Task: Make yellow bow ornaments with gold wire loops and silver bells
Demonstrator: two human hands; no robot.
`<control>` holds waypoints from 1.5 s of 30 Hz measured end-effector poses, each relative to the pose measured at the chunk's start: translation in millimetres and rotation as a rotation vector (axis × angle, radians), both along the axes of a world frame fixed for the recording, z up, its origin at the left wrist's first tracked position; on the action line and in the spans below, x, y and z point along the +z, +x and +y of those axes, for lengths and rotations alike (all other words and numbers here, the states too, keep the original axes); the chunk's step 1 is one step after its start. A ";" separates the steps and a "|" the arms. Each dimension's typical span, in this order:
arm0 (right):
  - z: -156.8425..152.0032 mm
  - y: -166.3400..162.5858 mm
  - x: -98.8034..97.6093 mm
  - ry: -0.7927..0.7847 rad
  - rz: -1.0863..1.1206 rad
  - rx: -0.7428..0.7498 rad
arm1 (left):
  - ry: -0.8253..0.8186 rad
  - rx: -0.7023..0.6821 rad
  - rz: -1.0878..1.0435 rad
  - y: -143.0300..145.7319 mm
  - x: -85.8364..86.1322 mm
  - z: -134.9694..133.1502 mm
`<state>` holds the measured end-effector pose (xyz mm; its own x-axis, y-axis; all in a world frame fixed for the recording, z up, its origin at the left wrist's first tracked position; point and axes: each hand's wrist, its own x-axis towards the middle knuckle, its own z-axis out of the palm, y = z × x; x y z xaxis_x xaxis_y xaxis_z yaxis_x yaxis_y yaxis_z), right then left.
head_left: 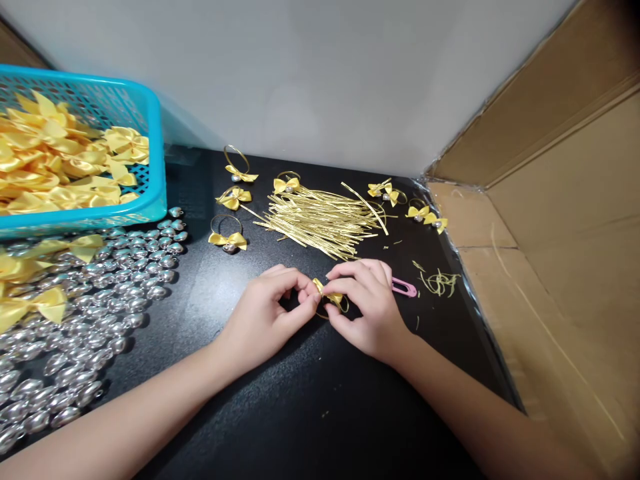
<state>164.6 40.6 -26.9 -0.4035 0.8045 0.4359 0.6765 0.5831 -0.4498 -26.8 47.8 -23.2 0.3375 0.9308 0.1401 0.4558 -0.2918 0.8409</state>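
Observation:
Between my two hands, just above the black table, is a yellow ribbon bow [336, 298] with a gold wire loop curving under it. My left hand [275, 300] pinches the bow's left end between thumb and forefinger. From the other side, the fingertips of my right hand [367, 303] close on the bow, covering part of it. Whether a bead hangs on this bow is hidden by my fingers. Just beyond them lies a pile of gold twist ties [325, 223]. A pink cutter-like tool [404, 287] pokes out beside my right hand.
A blue basket [159, 160] of yellow bows stands at left. Many silver beads [125, 293] spread before it, with loose bows [50, 305] on top. Looped bows with beads [228, 241] lie around the pile. Wire scraps [440, 283] sit at right, near the cardboard wall [565, 167].

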 end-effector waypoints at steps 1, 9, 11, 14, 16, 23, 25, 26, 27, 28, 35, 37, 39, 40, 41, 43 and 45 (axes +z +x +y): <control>-0.1 0.2 -0.5 0.009 -0.003 -0.006 | -0.008 -0.003 0.005 -0.3 0.2 0.0; 0.3 3.5 -3.9 0.210 -0.037 -0.007 | -0.038 -0.016 0.001 0.1 3.1 0.9; 0.2 4.6 -3.9 0.228 -0.054 0.008 | -0.051 -0.017 -0.019 0.7 4.3 1.3; 0.3 5.5 -2.9 0.281 -0.053 0.030 | -0.084 -0.018 -0.053 1.2 6.8 2.0; 0.2 5.2 -2.1 0.359 -0.084 0.025 | -0.117 -0.022 -0.069 1.3 8.7 2.5; -2.3 4.2 -1.8 0.510 -0.158 0.045 | -0.196 -0.079 -0.144 2.7 12.4 4.0; -2.6 4.9 -1.3 0.518 -0.148 0.056 | -0.209 -0.087 -0.175 2.6 12.6 3.8; -2.5 5.2 -0.7 0.522 -0.138 0.059 | -0.219 -0.087 -0.192 2.2 12.7 3.5; -2.4 5.6 0.1 0.525 -0.127 0.059 | -0.229 -0.086 -0.205 1.8 12.6 3.1; -2.3 5.9 1.0 0.526 -0.122 0.058 | -0.237 -0.085 -0.214 1.2 12.5 2.8; -1.4 6.7 4.4 0.527 -0.132 0.046 | -0.291 -0.136 -0.213 -1.5 10.5 2.5; -0.9 6.2 2.6 0.540 -0.122 0.042 | -0.316 -0.160 -0.220 -2.0 10.1 2.9; -0.3 5.8 -0.2 0.560 -0.087 0.031 | -0.338 -0.169 -0.227 -2.5 10.0 2.8; 0.0 5.6 -1.6 0.561 -0.061 0.024 | -0.348 -0.168 -0.227 -2.7 9.9 2.6; 0.3 5.5 -2.9 0.553 -0.033 0.018 | -0.357 -0.162 -0.224 -2.9 10.0 2.4; 0.4 5.0 -4.2 0.502 0.021 0.009 | -0.364 -0.143 -0.216 -2.8 10.2 2.0; 0.2 4.1 -3.9 0.441 0.079 0.002 | -0.363 -0.127 -0.206 -2.2 10.5 1.8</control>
